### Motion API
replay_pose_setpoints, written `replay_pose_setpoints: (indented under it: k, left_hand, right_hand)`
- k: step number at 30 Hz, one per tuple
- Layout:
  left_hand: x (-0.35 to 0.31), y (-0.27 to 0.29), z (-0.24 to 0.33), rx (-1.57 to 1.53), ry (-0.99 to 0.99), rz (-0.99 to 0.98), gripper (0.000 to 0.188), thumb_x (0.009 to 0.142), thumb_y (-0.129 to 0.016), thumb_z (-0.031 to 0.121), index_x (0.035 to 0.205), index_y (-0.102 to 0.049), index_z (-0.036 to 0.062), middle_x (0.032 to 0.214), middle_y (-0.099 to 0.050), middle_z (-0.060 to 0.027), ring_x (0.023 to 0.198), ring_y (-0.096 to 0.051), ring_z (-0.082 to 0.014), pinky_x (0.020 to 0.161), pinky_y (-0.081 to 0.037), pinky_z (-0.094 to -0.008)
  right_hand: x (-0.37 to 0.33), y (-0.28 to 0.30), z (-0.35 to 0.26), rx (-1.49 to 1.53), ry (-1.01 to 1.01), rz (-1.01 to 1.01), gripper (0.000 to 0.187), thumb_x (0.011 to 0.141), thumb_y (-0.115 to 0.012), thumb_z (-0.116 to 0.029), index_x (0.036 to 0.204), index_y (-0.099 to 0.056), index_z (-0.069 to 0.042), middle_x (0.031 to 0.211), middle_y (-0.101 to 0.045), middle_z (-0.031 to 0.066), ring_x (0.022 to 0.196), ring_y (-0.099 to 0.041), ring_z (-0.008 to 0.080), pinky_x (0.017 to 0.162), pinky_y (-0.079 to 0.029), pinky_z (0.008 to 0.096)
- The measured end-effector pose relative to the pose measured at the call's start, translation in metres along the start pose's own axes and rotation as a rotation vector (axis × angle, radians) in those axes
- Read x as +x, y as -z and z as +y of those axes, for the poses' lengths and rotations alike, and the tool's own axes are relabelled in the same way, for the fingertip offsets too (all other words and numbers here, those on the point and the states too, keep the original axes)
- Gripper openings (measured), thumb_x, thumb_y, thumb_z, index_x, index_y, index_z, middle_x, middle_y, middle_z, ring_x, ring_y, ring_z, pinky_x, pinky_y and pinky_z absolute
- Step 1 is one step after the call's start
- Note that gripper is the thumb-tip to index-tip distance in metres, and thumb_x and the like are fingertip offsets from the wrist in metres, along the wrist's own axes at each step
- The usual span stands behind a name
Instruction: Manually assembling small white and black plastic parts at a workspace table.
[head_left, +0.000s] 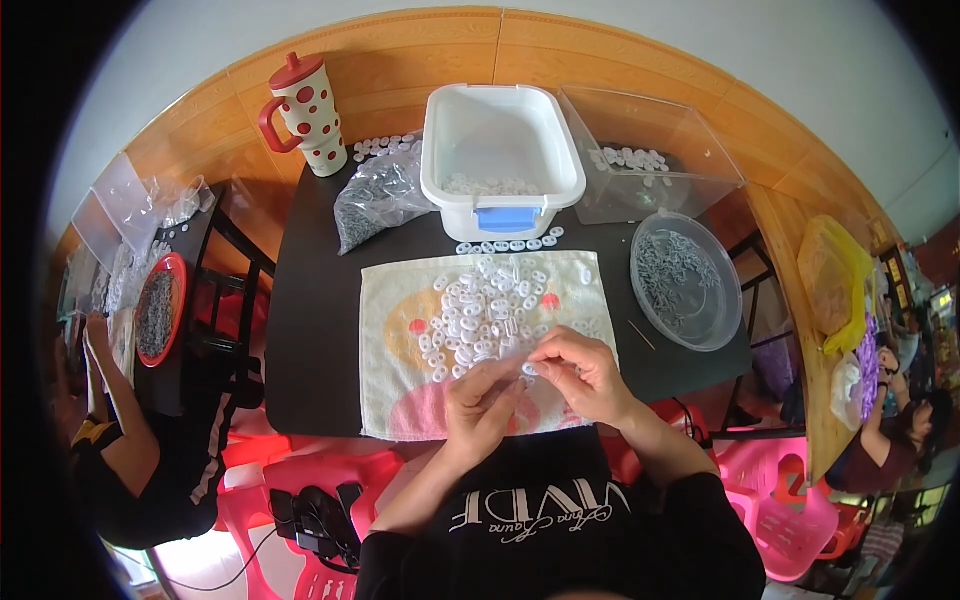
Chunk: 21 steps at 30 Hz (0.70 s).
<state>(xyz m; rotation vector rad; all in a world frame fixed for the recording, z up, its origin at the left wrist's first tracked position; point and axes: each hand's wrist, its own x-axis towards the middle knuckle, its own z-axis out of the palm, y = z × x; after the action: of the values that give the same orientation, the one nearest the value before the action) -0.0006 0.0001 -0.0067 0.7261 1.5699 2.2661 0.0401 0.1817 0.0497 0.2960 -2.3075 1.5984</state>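
Over the near part of a printed towel [382, 290], my two hands meet with their fingertips close together. My right hand [588, 378] pinches a small white oval piece [529, 369] between thumb and fingers. Beside it, my left hand [482, 408] is closed, its fingertips bent together; what they hold is too small to make out. Just beyond my fingers lies a loose pile of white oval pieces [478, 305], many showing two round holes. A short row of the same pieces [508, 246] lies along the towel's far edge.
Behind the towel stand a white tub [432, 165] with a blue latch, a bag of grey small parts [380, 200] and a clear box [690, 165]. A round clear tray [733, 300] of grey parts is at right, a dotted tumbler [318, 120] far left. Other people sit at both sides.
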Motion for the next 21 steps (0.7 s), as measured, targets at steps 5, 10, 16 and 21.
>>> replay_pose_setpoints:
  k: [5,10,16,21]
  left_hand:
    - [0.0,0.0,0.005,-0.025,0.015,0.0,0.039,0.089,-0.061,-0.015,0.126,-0.064,-0.0025,0.112,-0.066,-0.0081,0.095,-0.065,-0.0118,0.083,-0.053,-0.0244]
    - [0.004,-0.001,0.005,0.057,0.006,0.006,0.039,0.089,-0.061,-0.015,0.125,-0.065,-0.0023,0.107,-0.067,-0.0072,0.092,-0.065,-0.011,0.081,-0.054,-0.0237]
    - [0.004,-0.003,0.009,0.143,0.095,-0.043,0.04,0.086,-0.064,-0.015,0.123,-0.067,-0.0002,0.1,-0.067,-0.006,0.088,-0.065,-0.0102,0.077,-0.054,-0.0235]
    - [0.008,-0.009,0.005,0.362,-0.032,-0.036,0.041,0.082,-0.065,-0.016,0.12,-0.068,0.0002,0.097,-0.066,-0.0075,0.085,-0.066,-0.0125,0.071,-0.053,-0.0252]
  right_hand:
    - [-0.001,-0.002,0.001,-0.023,0.02,-0.05,0.013,0.087,-0.062,0.01,0.097,-0.064,0.002,0.086,-0.059,0.0095,0.074,-0.057,0.0193,0.066,-0.046,0.0286]
    - [-0.006,-0.004,0.005,0.028,-0.01,-0.009,0.012,0.088,-0.063,0.01,0.098,-0.066,0.004,0.087,-0.061,0.0084,0.074,-0.057,0.0133,0.064,-0.045,0.0241]
    - [-0.014,0.0,0.01,0.025,-0.024,-0.019,0.014,0.088,-0.062,0.011,0.098,-0.067,0.003,0.086,-0.061,0.0081,0.073,-0.057,0.0144,0.064,-0.044,0.0251]
    - [-0.021,0.001,0.023,-0.115,0.111,-0.02,0.017,0.082,-0.062,0.012,0.094,-0.067,0.002,0.086,-0.06,0.0095,0.076,-0.058,0.0237,0.067,-0.046,0.0325]
